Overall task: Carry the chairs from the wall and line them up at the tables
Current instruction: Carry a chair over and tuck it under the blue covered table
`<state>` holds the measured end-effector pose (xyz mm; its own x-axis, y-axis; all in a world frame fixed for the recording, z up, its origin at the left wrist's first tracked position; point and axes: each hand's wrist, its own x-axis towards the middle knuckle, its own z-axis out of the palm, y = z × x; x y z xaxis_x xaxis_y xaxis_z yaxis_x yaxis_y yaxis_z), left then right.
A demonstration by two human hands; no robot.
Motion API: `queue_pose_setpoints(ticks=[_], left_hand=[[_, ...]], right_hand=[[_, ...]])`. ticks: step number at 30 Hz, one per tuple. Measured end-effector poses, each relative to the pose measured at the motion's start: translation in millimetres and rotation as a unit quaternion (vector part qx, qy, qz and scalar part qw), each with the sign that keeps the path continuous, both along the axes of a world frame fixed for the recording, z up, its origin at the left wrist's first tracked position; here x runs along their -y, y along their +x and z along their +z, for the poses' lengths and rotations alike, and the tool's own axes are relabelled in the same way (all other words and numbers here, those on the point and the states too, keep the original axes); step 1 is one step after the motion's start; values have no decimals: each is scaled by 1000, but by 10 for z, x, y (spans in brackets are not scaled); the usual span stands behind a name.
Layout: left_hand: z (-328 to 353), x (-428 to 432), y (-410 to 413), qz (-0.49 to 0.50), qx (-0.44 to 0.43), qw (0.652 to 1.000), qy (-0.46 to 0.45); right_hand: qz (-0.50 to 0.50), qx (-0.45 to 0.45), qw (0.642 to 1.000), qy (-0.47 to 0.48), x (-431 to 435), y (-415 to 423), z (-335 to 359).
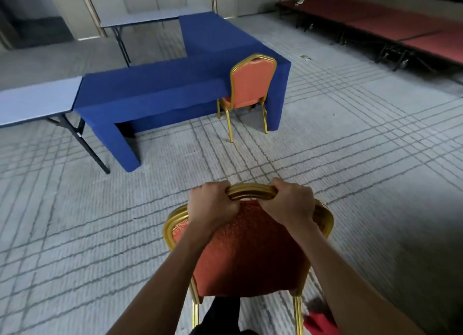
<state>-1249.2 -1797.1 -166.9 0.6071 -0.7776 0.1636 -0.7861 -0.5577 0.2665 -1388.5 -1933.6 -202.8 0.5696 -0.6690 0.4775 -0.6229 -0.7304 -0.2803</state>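
Grey carpet with a grid pattern runs to the blue-draped tables, which form an L. One orange chair with a gold frame already stands at the near table. A second chair is held close to the person (backrest toward them): the left hand and right hand both grip its gold top rail.

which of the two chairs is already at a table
The far chair, standing against the blue-covered table. The near chair is out on the carpet, with the left hand and right hand gripping it.
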Motion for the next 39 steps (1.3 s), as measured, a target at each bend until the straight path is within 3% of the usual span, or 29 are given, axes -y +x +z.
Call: queue_pose_setpoints(ticks=[11,27,33,39], left_hand=[[-71,1233,1683,40,-20,999,-4],[-144,2979,2865,100,12,992,-74],[-192,3415,3410,122,13,991,-56],[-279,3766,4237,148,-21,989,6]], right_hand=[[72,-15,997,1,1390,1784,-14],[176,37,983,21,3376,3275,-73],[218,64,974,11,3893,3900,-120],[234,25,972,9,4263,4760,-278]])
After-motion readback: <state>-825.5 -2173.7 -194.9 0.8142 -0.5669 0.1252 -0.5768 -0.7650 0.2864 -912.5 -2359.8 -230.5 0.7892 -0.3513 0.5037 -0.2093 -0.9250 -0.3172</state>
